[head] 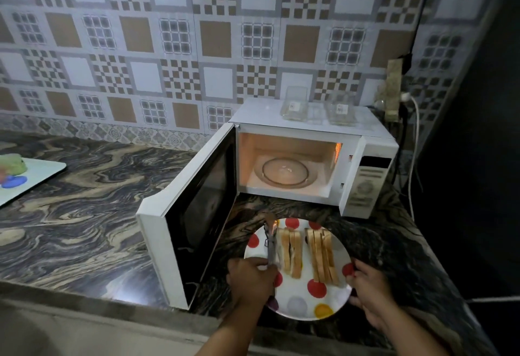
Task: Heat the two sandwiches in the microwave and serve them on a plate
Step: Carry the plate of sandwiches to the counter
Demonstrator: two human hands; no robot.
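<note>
Two sandwiches stand on edge on a white polka-dot plate: the left sandwich and the right sandwich. The plate is in front of the white microwave, whose door hangs wide open. Inside, the lit cavity holds only a glass turntable. My left hand grips metal tongs that lie along the left sandwich. My right hand holds the plate's right rim.
Two clear plastic containers sit on top of the microwave. A wall socket with a plugged white cable is at the right. A white board with colourful items lies far left on the marbled counter.
</note>
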